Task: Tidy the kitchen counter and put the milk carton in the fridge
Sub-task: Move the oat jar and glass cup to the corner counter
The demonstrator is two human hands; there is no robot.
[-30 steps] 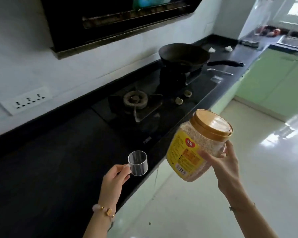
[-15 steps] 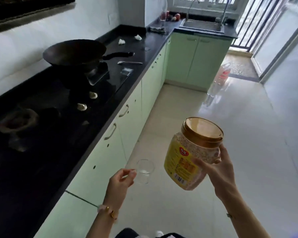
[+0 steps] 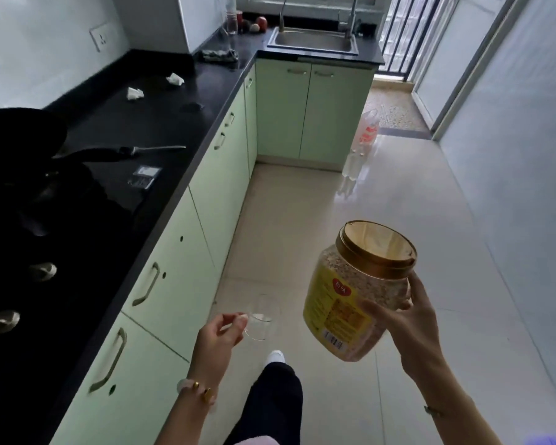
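At the far left a black wok sits on the hob, its handle pointing right, with two pale knobs nearer the camera. The dark counter runs away from the viewer towards the corner and carries two crumpled paper wads, lying apart from each other, and a dark cloth near the far end. Green cabinets stand below it. Out over the floor, clear of the counter edge, the left hand pinches the handle of a small clear cup between thumb and forefinger. Farther back a steel sink is set in the end counter. To the right the jar, yellow-labelled, gold-lidded and filled with pale flakes, tilts leftward at its base; the right hand grips its side, fingers curled round it. A plastic bottle stands on the floor by the end cabinets
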